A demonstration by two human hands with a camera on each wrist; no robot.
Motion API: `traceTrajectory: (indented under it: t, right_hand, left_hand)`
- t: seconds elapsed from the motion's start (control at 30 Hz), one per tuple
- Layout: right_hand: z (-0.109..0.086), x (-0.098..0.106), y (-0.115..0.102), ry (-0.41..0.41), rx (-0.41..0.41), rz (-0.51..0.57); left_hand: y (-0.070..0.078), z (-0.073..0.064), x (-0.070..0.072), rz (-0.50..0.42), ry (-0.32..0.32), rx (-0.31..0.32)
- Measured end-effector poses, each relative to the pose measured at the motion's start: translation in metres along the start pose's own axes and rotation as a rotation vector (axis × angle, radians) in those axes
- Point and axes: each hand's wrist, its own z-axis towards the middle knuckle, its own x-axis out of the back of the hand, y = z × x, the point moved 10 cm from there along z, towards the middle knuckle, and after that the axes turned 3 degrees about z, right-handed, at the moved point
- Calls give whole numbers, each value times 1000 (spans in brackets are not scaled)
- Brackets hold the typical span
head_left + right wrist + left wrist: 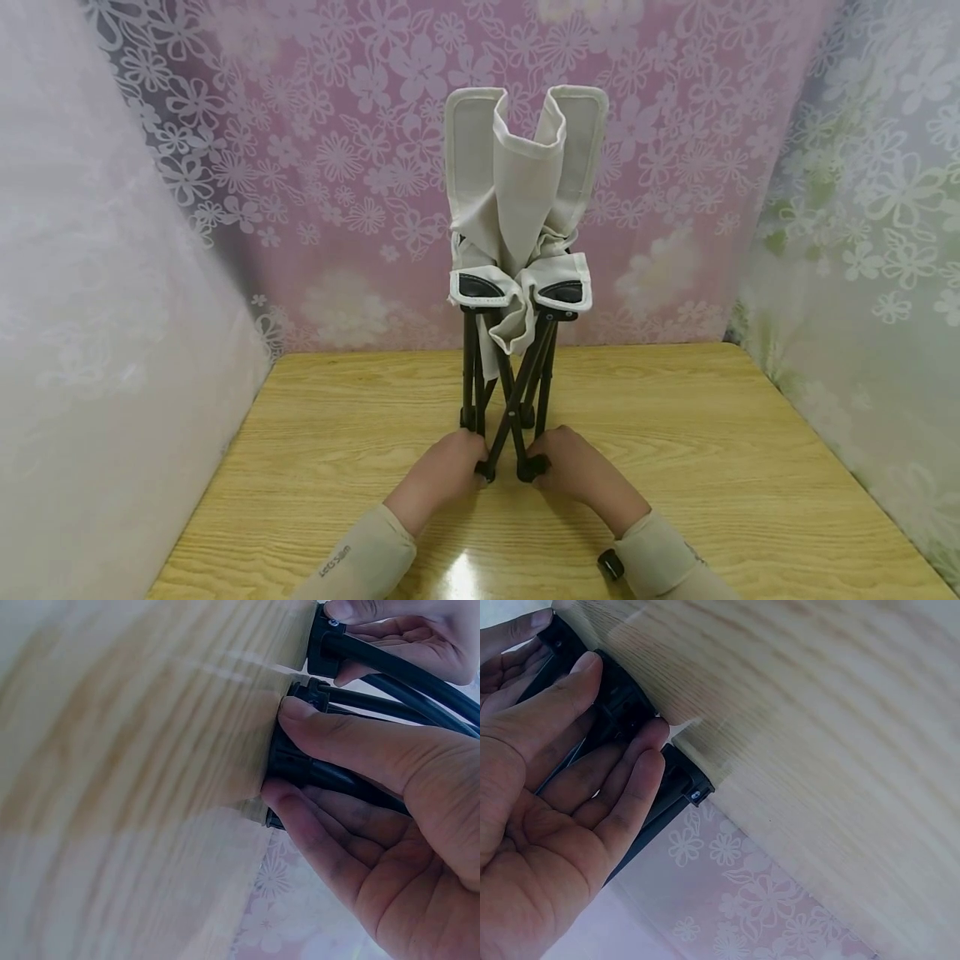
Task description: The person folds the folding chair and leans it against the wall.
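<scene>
A folding chair (527,179) with off-white fabric and black tubular legs stands upright on the table, its frame drawn together and its seat creased. My left hand (444,469) grips the black foot (622,694) of the near left leg, thumb on one side and fingers on the other. Low at the near right leg, my right hand (576,468) pinches another black foot (289,750) between thumb and fingers. Both feet are close against the tabletop. Crossed leg tubes (512,413) meet at a rivet between the hands. Farther back, the rear feet (528,416) stand behind them.
The wood-grain table (337,400) extends to both sides of the chair. A pink flowered cloth (337,167) hangs behind its far edge, with pale cloth walls at left and right. A small black item (611,565) sits beside the right sleeve.
</scene>
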Motion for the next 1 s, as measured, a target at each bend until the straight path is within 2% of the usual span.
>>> traceTrajectory:
  t: [0.3,0.77,1.0]
  right_hand:
    - [4,-1,6,3,-20,-16]
    - [8,1,10,19,-20,-20]
    - [16,3,9,24,-25,-14]
  left_hand:
    - [-5,3,-4,-31,-23,51]
    - [-9,10,-4,-58,-32,77]
    - [-16,13,-3,-67,-22,103]
